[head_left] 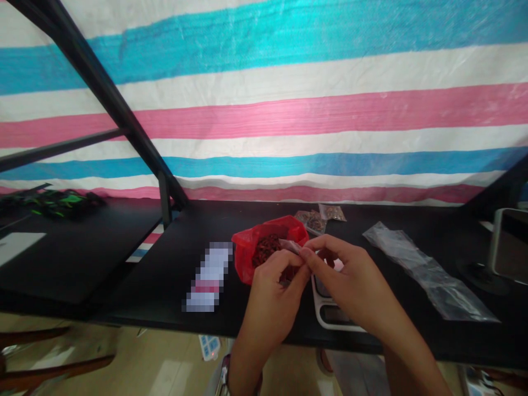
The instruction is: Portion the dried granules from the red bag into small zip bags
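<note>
Both my hands meet over the table, just right of an open red plastic bag point(244, 258) that holds many small reddish-brown pieces point(266, 248). A small clear plastic bag point(290, 245) is pinched between the thumb and fingertips of my left hand point(274, 294). My right hand point(350, 280) pinches the same bag at its edge, fingertips touching those of the left. Most of the small bag is hidden by the fingers. Partly covered by my right hand, a white digital scale point(322, 311) with a dark display lies on the table.
Behind the red bag lie small filled clear bags point(313, 221). A long stack of flat clear bags point(424, 269) rests at right, near a screen on a stand point(509, 245). A blurred-out whitish strip point(210, 278) lies left. A black frame bar point(111, 104) slants at left before a striped sheet.
</note>
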